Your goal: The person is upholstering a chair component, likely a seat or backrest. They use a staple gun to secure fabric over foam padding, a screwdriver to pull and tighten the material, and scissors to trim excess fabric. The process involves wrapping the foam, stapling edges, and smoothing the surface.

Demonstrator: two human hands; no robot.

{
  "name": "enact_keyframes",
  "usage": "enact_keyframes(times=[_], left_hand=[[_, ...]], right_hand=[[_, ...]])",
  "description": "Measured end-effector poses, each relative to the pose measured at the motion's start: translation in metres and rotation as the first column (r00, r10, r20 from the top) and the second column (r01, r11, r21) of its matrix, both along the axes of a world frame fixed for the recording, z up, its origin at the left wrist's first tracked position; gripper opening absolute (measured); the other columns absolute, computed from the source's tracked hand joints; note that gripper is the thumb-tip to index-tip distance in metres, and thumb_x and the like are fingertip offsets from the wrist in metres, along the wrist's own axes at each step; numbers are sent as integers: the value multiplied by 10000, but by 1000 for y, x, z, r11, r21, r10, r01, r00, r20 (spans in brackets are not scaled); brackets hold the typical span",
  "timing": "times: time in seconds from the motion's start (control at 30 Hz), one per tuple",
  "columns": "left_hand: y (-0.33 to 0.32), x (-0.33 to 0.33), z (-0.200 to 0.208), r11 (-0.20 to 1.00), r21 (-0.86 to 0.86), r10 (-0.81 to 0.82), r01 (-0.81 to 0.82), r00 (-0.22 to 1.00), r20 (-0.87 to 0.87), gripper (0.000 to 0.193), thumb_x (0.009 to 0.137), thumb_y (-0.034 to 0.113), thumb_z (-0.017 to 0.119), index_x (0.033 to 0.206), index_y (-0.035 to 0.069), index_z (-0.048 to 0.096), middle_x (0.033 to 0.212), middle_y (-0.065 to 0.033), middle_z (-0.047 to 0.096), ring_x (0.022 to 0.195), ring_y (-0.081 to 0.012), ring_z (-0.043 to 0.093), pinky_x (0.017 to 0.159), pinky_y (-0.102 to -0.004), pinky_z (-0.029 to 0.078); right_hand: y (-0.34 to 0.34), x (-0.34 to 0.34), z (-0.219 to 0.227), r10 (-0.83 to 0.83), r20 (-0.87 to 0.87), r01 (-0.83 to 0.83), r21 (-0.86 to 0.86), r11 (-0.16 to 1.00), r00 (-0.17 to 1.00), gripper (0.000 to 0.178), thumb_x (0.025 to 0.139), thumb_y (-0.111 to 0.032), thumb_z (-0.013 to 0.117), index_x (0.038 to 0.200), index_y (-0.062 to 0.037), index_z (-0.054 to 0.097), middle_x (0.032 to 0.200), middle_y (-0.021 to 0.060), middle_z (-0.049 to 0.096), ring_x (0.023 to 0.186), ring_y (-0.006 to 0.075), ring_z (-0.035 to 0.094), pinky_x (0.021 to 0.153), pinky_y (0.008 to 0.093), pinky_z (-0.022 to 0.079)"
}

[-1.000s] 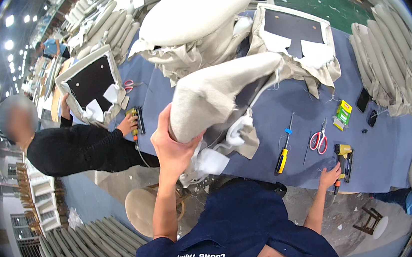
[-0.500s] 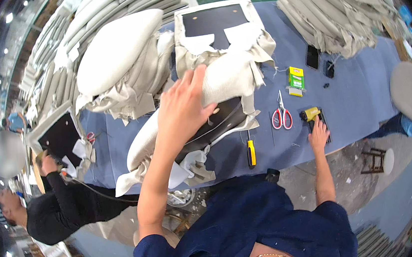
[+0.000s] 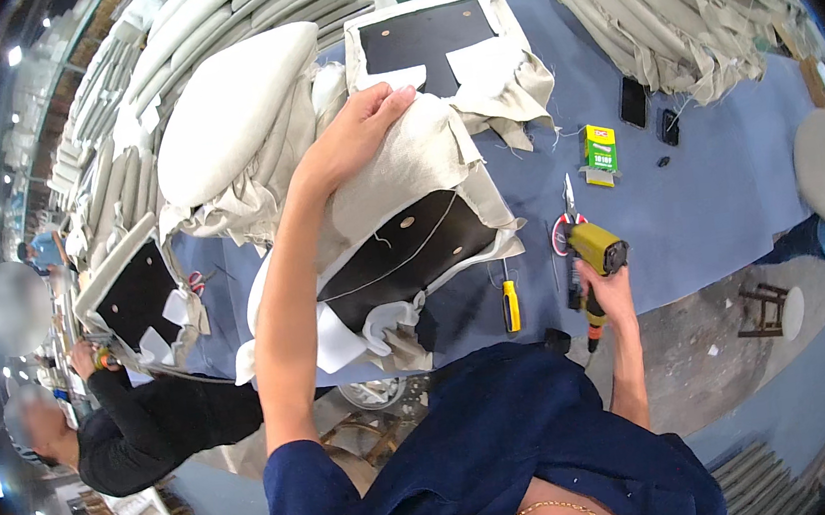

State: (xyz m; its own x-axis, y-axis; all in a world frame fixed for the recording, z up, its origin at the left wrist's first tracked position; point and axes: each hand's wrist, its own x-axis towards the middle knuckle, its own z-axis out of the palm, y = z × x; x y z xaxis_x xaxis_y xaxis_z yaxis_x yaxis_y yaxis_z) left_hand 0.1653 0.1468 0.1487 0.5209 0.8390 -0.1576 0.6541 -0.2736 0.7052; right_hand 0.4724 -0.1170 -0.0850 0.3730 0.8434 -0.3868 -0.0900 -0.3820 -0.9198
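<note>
My left hand (image 3: pixel 359 134) grips the upper edge of a seat cushion (image 3: pixel 375 183) covered in beige fabric, its fingers partly hidden behind that edge. The cushion is tilted, its black underside (image 3: pixel 406 246) facing me, with loose fabric and a cord across it. My right hand (image 3: pixel 611 289) is closed around the handle of a yellow and black staple gun (image 3: pixel 596 246), raised above the table just right of the cushion. Partly behind the gun lie red-handled scissors (image 3: pixel 569 203). A yellow-handled screwdriver (image 3: pixel 510 305) lies between cushion and gun.
Another upturned cushion (image 3: pixel 424 35) lies beyond mine. Stacks of covered cushions stand at the left (image 3: pixel 236 105) and far right (image 3: pixel 653 11). A green-yellow box (image 3: pixel 600 154) and a phone (image 3: pixel 633 101) lie on the blue-grey table. A co-worker (image 3: pixel 149 426) works at the left.
My right hand has picked up the staple gun and brought it left, toward the cushion. My left hand has shifted to the cushion's upper edge, and the underside now tilts more toward me.
</note>
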Motion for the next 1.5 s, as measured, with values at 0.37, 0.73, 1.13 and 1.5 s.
enact_keyframes(times=[0.37, 0.73, 1.13, 1.5], left_hand=[[-34, 20, 3, 995, 100, 13, -18, 998, 54, 534, 1099, 442, 402, 1296, -24, 575, 1146, -166, 680, 1083, -291, 626, 1014, -368, 428], [-68, 44, 2, 782, 599, 58, 171, 938, -342, 481, 1001, 165, 589, 1443, 92, 417, 1342, -224, 555, 889, -447, 674, 733, -520, 538], [-84, 47, 6, 799, 556, -9, 229, 929, -369, 591, 900, 20, 631, 1440, 132, 417, 1256, -221, 567, 807, -441, 676, 688, -521, 545], [-91, 43, 9, 770, 571, -69, 285, 926, -370, 776, 814, -33, 655, 1505, 112, 332, 1311, -232, 519, 818, -457, 670, 691, -527, 548]], right_hand=[[74, -107, 106, -72, 385, -186, 590, 786, 920, 294, 813, -129, 843, 1084, -63, 747, 1052, 61, 755, 933, 217, 665, 856, 353, 454], [65, -95, 121, -85, 315, -107, 546, 831, 945, 347, 774, -183, 883, 1087, -98, 761, 1060, 35, 755, 1003, 212, 647, 885, 354, 441], [92, -86, 139, -14, 464, -367, 718, 591, 885, 307, 740, -123, 824, 1004, -12, 717, 898, 115, 710, 714, 324, 691, 584, 341, 480], [83, -92, 131, 61, 380, -339, 724, 601, 923, 270, 735, -125, 789, 956, -6, 690, 733, 121, 626, 620, 360, 641, 539, 349, 478]])
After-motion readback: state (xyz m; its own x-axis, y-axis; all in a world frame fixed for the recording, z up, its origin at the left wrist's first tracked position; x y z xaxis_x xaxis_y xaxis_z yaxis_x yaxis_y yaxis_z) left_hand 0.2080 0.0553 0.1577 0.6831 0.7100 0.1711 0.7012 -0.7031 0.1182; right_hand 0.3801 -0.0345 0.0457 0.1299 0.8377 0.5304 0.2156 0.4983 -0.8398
